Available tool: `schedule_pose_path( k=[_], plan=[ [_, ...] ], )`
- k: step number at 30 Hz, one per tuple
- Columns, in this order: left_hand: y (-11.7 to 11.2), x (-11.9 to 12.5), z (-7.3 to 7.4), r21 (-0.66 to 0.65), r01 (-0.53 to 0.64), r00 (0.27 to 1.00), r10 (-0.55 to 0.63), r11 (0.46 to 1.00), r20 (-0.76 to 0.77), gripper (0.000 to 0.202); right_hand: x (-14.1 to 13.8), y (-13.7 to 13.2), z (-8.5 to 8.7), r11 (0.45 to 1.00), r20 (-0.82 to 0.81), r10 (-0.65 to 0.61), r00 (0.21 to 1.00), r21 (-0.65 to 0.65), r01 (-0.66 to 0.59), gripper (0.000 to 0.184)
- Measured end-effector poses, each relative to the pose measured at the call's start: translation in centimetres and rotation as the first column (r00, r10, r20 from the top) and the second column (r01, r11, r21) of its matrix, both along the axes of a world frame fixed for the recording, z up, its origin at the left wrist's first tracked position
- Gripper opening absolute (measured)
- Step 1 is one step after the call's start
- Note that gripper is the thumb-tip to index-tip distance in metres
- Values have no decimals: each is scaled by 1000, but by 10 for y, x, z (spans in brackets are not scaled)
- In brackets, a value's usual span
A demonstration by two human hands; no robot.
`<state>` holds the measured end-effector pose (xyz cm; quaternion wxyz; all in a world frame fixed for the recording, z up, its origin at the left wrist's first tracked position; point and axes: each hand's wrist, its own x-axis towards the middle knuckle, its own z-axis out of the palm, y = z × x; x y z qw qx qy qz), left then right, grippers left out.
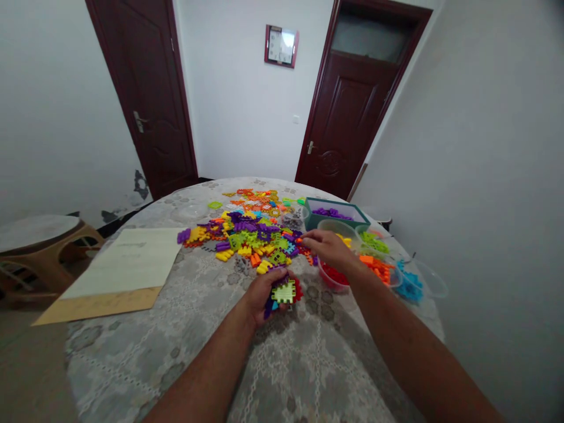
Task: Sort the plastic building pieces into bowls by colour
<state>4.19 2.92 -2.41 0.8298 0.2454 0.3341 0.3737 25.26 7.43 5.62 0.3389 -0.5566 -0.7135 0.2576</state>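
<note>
My left hand (259, 294) is closed around a small stack of plastic interlocking blocks (284, 292), with a light-green piece on top and purple and red ones under it. My right hand (328, 248) reaches forward over the right edge of a big pile of colourful blocks (251, 232). Its fingertips pinch a small orange-red piece (299, 240) at the pile's edge. Both hands hover just above the round table (198, 352) with its grey patterned cloth.
Clear bowls at the right hold sorted blocks: red (333, 277), orange (378, 267), green (374, 241), blue (409, 286). A teal box (335, 212) holds purple pieces. Paper on cardboard (127, 261) lies at the left. A low wooden table (39, 241) stands far left; two dark doors behind.
</note>
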Motion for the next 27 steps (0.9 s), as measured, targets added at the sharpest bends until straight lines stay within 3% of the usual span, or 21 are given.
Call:
schedule_pose_path(
  k=[3,7,11,16,21,27],
  plan=[
    [-5,1,0,41,51,995,-47,998,-91,19,-25,-21,-8,968,-1,229,973,-103,-228,31],
    [-10,1,0,116,138,976,-115,984,-186,21,-37,-28,-16,922,16,360,933,-161,-353,20],
    [-13,1,0,126,163,970,-136,978,-203,25,-35,-28,-21,925,29,339,940,-194,-327,13],
    [-11,-1,2,80,129,987,-120,988,-104,27,-29,-33,-19,984,88,179,980,-38,-176,10],
    [-6,-4,4,6,82,996,-82,997,-16,25,-15,-38,-8,990,83,124,989,49,-129,13],
    [3,-6,4,-105,-60,997,64,993,34,26,25,-20,12,947,182,302,936,-171,-272,14]
  ],
)
